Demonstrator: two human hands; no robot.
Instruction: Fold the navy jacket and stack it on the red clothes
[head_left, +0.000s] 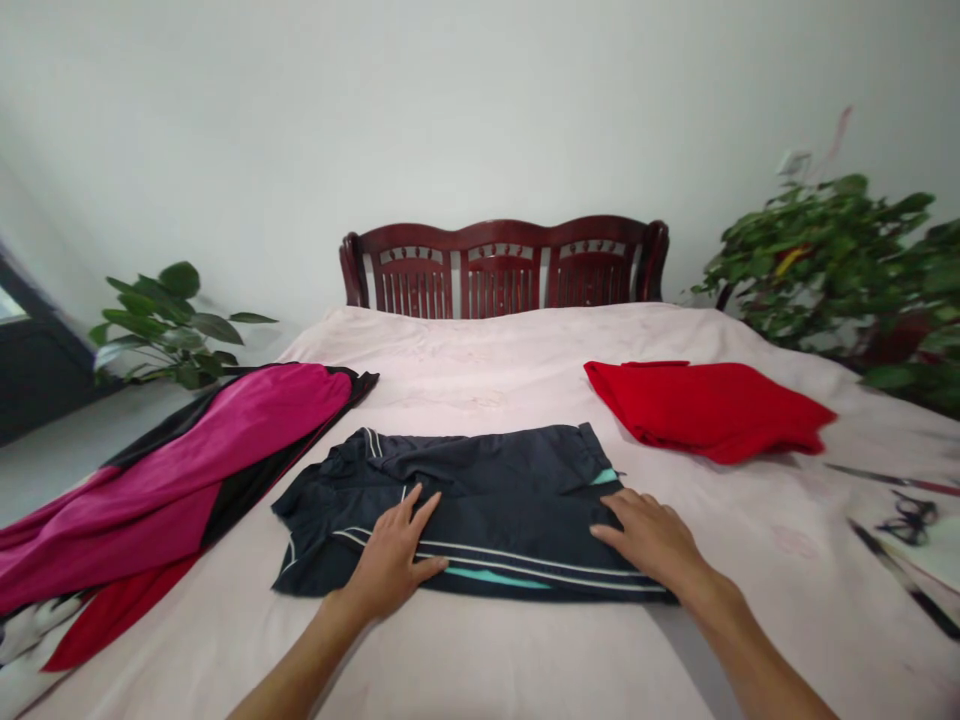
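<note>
A dark navy garment [510, 470] with white stripes and turquoise edging lies folded across the bed in front of me; I cannot tell whether it is a jacket or trousers. My left hand [394, 555] rests on its near side, left of the middle, fingers spread on the cloth. At the right end, my right hand [649, 535] touches the garment with its fingers stretched out. Neither hand grips anything.
Left lie pink and black clothes [277, 410]. A folded red garment [705, 405] sits at the right, near dark-framed glasses [909, 518] and long thin objects. Behind the pink sheet [480, 365] stands a wooden bench back [502, 265]; potted plants [172, 320] flank the bed.
</note>
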